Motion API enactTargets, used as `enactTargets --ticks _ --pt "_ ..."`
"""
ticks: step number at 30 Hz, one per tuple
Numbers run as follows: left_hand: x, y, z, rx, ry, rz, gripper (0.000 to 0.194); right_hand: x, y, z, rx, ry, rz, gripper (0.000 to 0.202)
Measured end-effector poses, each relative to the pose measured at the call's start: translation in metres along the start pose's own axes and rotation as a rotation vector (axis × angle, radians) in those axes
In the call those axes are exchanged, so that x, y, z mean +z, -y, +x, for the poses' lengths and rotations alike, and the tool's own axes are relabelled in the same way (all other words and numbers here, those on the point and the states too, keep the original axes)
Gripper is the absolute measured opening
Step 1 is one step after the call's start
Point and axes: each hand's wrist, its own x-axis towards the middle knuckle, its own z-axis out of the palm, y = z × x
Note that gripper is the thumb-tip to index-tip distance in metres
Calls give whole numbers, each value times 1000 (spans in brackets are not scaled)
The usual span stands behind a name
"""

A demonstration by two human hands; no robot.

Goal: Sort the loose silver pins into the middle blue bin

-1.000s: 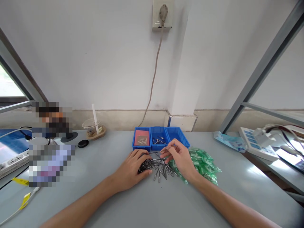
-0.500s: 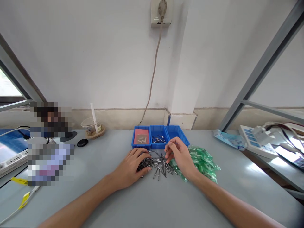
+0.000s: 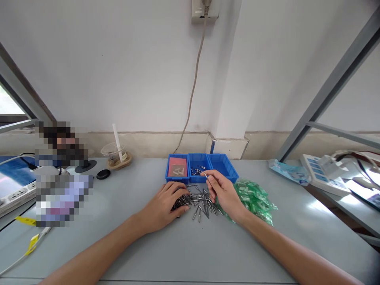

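Head view, right hand pinching slim metal pin, left hand arched wide over heaped glossy pins

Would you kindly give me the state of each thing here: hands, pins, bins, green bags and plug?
Left hand: cupped over pins
Right hand: pinching one pin
Pins: loose, mostly piled
Left bin: holding a pink item
Middle bin: holding pins
Right bin: open-topped
Green bags: heaped
Plug: in socket
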Motion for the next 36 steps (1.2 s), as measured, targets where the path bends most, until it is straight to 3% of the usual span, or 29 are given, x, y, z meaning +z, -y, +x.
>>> enactTargets --ticks 5,13,19,24,31,36 --pt "-3 1 -1 23 6 35 34 2 1 -2 -31 39 -87 41" --pt "-3 4 -2 30 22 -3 39 1 1 -3 -114 -96 -204 27" --pt "-3 2 -3 17 48 -15 39 3 3 -4 -140 -57 -223 23" --pt "-3 1 -2 8 65 -18 37 2 5 -5 -28 46 -112 32" --pt "-2 4 -2 9 57 -21 38 5 12 -7 233 228 333 38" --pt "-3 5 -3 -1 62 -14 39 5 16 -7 228 227 402 31"
